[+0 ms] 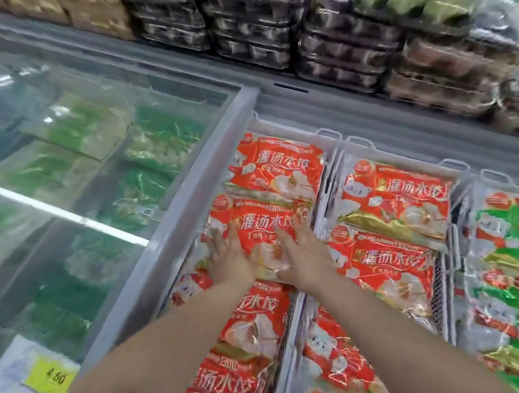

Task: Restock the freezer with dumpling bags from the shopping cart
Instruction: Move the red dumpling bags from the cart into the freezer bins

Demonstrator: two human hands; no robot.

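An open chest freezer holds white wire baskets filled with red dumpling bags. In the leftmost basket a red dumpling bag lies flat on top of the row. My left hand rests palm down on its lower left part, fingers spread. Pressing flat on its lower right part is my right hand, fingers also apart. Neither hand grips the bag. Another red bag lies behind it and one in front. The shopping cart is out of view.
A second basket to the right holds more red bags, and green-and-red bags fill the one beyond. A closed glass lid covers green packets on the left. Stacked egg cartons line the shelf behind. A yellow price tag sits bottom left.
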